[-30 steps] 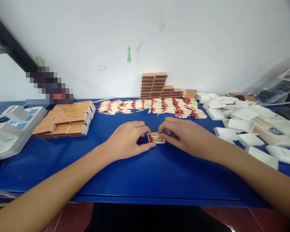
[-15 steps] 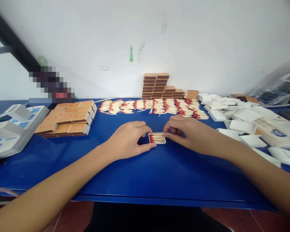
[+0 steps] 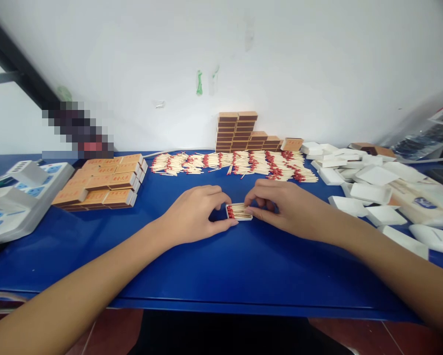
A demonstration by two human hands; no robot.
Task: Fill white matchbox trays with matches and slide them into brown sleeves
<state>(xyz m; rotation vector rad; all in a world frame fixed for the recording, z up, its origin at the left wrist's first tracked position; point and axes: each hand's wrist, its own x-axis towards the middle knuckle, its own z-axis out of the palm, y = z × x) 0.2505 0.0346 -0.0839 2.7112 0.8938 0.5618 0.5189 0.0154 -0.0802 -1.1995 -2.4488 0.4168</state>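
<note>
A small white matchbox tray (image 3: 240, 219) lies flat on the blue table, with red-tipped matches (image 3: 237, 210) inside, heads toward the left. My left hand (image 3: 197, 214) steadies the tray's left end between thumb and forefinger. Over the right end, my right hand (image 3: 286, 207) has thumb and forefinger pinched at the plain ends of the matches, its other fingers curled. Behind both hands stretches a long row of loose matches (image 3: 221, 160) in heaps.
Filled matchboxes (image 3: 103, 180) are stacked at left beside a power strip (image 3: 40, 197). More matchboxes (image 3: 236, 130) stand piled against the wall. White trays (image 3: 371, 194) lie heaped at right, near a plastic tissue pack (image 3: 424, 199) and a white mouse (image 3: 433, 238).
My right hand has moved slightly left, its fingertips now over the matches at the tray's right end. My left hand stays at the tray.
</note>
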